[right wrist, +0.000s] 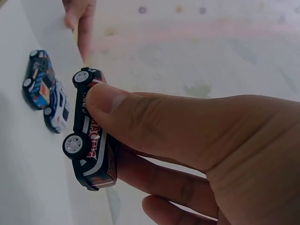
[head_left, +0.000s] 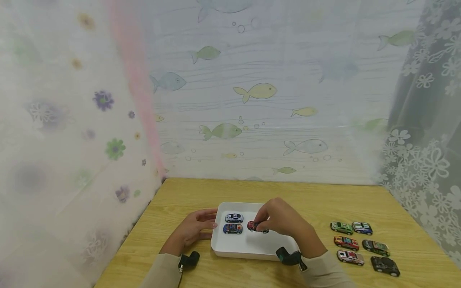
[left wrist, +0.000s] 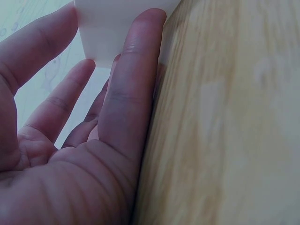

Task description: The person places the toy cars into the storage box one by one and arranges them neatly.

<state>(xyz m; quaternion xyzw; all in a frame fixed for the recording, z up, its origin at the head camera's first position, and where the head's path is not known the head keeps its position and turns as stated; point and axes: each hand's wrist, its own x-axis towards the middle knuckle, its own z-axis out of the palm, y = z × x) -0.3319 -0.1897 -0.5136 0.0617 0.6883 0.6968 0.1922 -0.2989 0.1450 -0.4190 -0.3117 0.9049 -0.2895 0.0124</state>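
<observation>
A white tray (head_left: 252, 249) sits on the wooden table (head_left: 324, 200). In it, side by side at the left, are a white-and-blue toy car (head_left: 234, 218) and a blue toy car (head_left: 232, 229). My right hand (head_left: 260, 225) pinches a red-and-black toy car (head_left: 253, 227) between thumb and fingers, low over the tray's middle. Whether its wheels touch the floor I cannot tell. The right wrist view shows that car (right wrist: 91, 140) sideways in my right hand (right wrist: 112, 131), with the blue car (right wrist: 37, 79) behind. My left hand (head_left: 210, 222) rests with straight fingers against the tray's left wall (left wrist: 122, 28).
Several toy cars stand in two columns on the table's right side, among them a green one (head_left: 341, 227), a red-orange one (head_left: 346, 242) and a black one (head_left: 385, 265). Patterned curtains close in the table at left, back and right.
</observation>
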